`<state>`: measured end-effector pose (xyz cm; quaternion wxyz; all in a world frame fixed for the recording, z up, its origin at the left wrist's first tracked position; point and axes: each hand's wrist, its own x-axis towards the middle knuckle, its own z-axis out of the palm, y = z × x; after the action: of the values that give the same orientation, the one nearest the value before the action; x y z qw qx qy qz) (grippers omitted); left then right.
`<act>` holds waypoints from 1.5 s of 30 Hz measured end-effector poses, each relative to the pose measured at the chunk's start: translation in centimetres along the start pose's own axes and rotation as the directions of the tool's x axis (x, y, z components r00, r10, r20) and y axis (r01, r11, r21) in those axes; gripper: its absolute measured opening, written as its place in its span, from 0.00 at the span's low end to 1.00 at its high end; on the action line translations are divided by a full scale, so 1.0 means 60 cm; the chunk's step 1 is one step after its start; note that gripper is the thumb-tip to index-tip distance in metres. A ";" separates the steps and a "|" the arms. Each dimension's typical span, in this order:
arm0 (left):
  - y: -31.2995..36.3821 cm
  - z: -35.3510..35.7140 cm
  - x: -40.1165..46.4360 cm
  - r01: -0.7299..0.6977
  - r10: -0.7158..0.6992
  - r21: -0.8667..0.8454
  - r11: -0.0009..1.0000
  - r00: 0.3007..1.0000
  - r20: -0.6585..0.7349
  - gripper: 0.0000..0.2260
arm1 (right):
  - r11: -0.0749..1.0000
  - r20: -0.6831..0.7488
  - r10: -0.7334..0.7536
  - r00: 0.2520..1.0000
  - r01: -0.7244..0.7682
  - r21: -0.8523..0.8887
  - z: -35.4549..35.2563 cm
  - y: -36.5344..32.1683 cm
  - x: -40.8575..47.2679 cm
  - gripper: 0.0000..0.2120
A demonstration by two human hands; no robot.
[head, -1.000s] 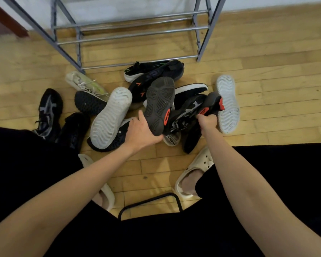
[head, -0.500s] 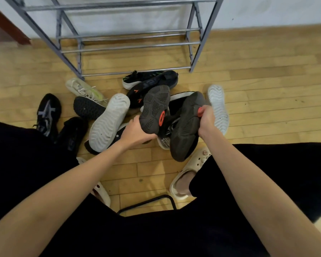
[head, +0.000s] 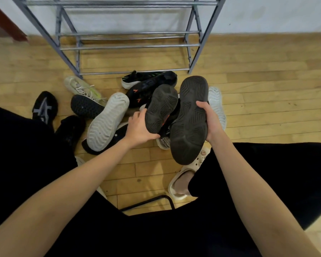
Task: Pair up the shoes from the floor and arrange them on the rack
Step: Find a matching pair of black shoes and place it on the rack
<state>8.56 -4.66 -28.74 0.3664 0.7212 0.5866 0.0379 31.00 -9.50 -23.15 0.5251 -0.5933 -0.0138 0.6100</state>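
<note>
My left hand (head: 137, 128) grips the heel of a black sneaker with red accents (head: 160, 108), sole turned up. Beside it, my right hand (head: 210, 119) holds the matching black sneaker (head: 191, 119) by its side, sole up too and lifted above the pile. The two soles sit side by side, nearly touching. Under them lies a heap of shoes on the wooden floor: a white-soled shoe (head: 107, 121), a black knobby-soled shoe (head: 85, 106), a pale lime-laced sneaker (head: 80, 87) and a black shoe with green stripes (head: 146, 78). The grey metal rack (head: 130, 46) stands behind the heap with bare bars.
A black and grey sneaker (head: 44, 108) and another black shoe (head: 70, 127) lie at the left by my knee. Another white sole (head: 216, 104) shows behind my right hand. My feet wear cream clogs (head: 182, 182). A black chair bar (head: 146, 201) crosses between my legs.
My right hand pulled the second black sneaker out of the pile, turned it sole up and raised it beside the one in my left hand. The view tilted up toward the rack.
</note>
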 end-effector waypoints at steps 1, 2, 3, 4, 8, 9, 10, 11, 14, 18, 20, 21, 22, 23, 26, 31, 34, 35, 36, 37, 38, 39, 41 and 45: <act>-0.002 0.001 0.000 0.010 -0.009 -0.046 0.999 1.000 0.019 0.52 | 0.998 -0.005 0.005 1.000 -0.005 0.056 0.006 0.002 0.000 0.27; -0.002 -0.001 -0.001 0.031 -0.027 -0.127 0.991 0.999 0.028 0.50 | 0.993 -0.003 0.005 1.000 -0.005 0.120 0.013 0.005 0.000 0.26; -0.004 -0.002 0.000 0.075 -0.067 -0.244 0.967 0.997 0.040 0.46 | 0.984 0.007 0.002 1.000 -0.003 0.180 0.021 0.008 0.000 0.23; -0.003 -0.007 0.000 0.147 -0.130 -0.372 0.917 0.989 0.071 0.40 | 0.973 0.017 -0.005 1.000 0.001 0.231 0.031 0.010 -0.001 0.19; 0.002 -0.036 -0.001 0.410 -0.366 -0.836 0.364 0.888 0.277 0.24 | 0.934 -0.015 0.056 0.998 -0.047 0.355 0.067 0.016 0.004 0.15; 0.002 -0.046 -0.004 0.412 -0.374 -0.876 0.249 0.876 0.306 0.22 | 0.922 -0.019 0.072 0.997 -0.059 0.382 0.076 0.017 0.007 0.18; -0.001 -0.054 -0.006 0.414 -0.366 -0.892 0.183 0.870 0.329 0.25 | 0.910 -0.017 0.088 0.996 -0.073 0.408 0.084 0.018 0.010 0.21; -0.006 -0.059 -0.007 0.407 -0.343 -0.902 0.144 0.875 0.340 0.29 | 0.898 -0.008 0.102 0.995 -0.088 0.431 0.094 0.019 0.013 0.25; -0.015 -0.066 -0.012 0.357 -0.186 -0.933 0.037 0.920 0.345 0.40 | 0.885 0.073 0.093 0.993 -0.116 0.451 0.121 0.030 0.019 0.26; -0.015 -0.069 -0.022 0.306 -0.149 -0.949 -0.069 0.938 0.314 0.39 | 0.840 0.169 0.094 0.981 -0.169 0.515 0.163 0.046 0.011 0.24; -0.012 -0.069 -0.026 0.306 -0.170 -0.950 -0.055 0.935 0.311 0.38 | 0.839 0.186 0.095 0.978 -0.179 0.514 0.183 0.053 0.003 0.22; -0.012 -0.069 -0.026 0.302 -0.172 -0.952 -0.043 0.937 0.305 0.34 | 0.865 0.194 0.100 0.976 -0.182 0.468 0.191 0.057 -0.002 0.21; -0.012 -0.071 -0.027 0.296 -0.167 -0.955 -0.033 0.940 0.297 0.30 | 0.894 0.204 0.121 0.971 -0.196 0.402 0.197 0.062 -0.006 0.20; -0.011 -0.074 -0.026 0.296 -0.155 -0.954 -0.036 0.942 0.298 0.26 | 0.921 0.218 0.154 0.964 -0.220 0.323 0.200 0.068 -0.010 0.20; -0.013 -0.089 -0.019 0.329 -0.111 -0.941 -0.078 0.935 0.336 0.17 | 0.957 0.255 0.250 0.934 -0.279 0.084 0.193 0.075 -0.018 0.16; -0.039 -0.095 -0.005 0.303 -0.162 -0.894 -0.331 0.915 0.370 0.18 | 0.864 0.137 0.049 0.989 0.026 -0.502 0.144 0.083 -0.002 0.11; -0.046 -0.102 -0.001 0.280 -0.055 -0.840 -0.465 0.938 0.343 0.18 | 0.333 0.150 -0.258 0.954 0.234 -0.914 0.122 0.110 0.007 0.25; -0.046 -0.107 0.001 0.283 -0.023 -0.823 -0.493 0.941 0.337 0.18 | 0.274 0.164 -0.292 0.942 0.246 -0.930 0.120 0.119 0.006 0.31; -0.046 -0.109 0.004 0.291 -0.003 -0.813 -0.504 0.941 0.339 0.19 | 0.277 0.197 -0.303 0.932 0.284 -0.918 0.121 0.127 0.004 0.37; -0.044 -0.111 0.005 0.304 0.008 -0.809 -0.503 0.938 0.347 0.20 | 0.289 0.249 -0.298 0.921 0.336 -0.896 0.123 0.135 0.005 0.41; -0.041 -0.112 0.007 0.312 0.008 -0.811 -0.495 0.935 0.355 0.21 | 0.296 0.291 -0.290 0.912 0.374 -0.879 0.126 0.144 0.011 0.44; -0.039 -0.111 0.007 0.306 -0.008 -0.811 -0.498 0.934 0.358 0.21 | 0.290 0.300 -0.285 0.910 0.380 -0.878 0.131 0.154 0.016 0.45; -0.038 -0.110 0.006 0.289 -0.053 -0.806 -0.516 0.929 0.367 0.20 | 0.238 0.229 -0.283 0.931 0.300 -0.924 0.144 0.173 0.032 0.44; -0.059 -0.143 0.003 0.164 -0.224 -0.820 -0.548 0.916 0.333 0.14 | 0.029 0.003 -0.280 0.960 0.011 -1.000 0.167 0.182 0.060 0.21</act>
<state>1.53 -0.20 -24.58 0.7887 -0.0912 0.4000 0.4579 17.69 -5.96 -29.72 0.0281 -0.8415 -0.4398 0.3126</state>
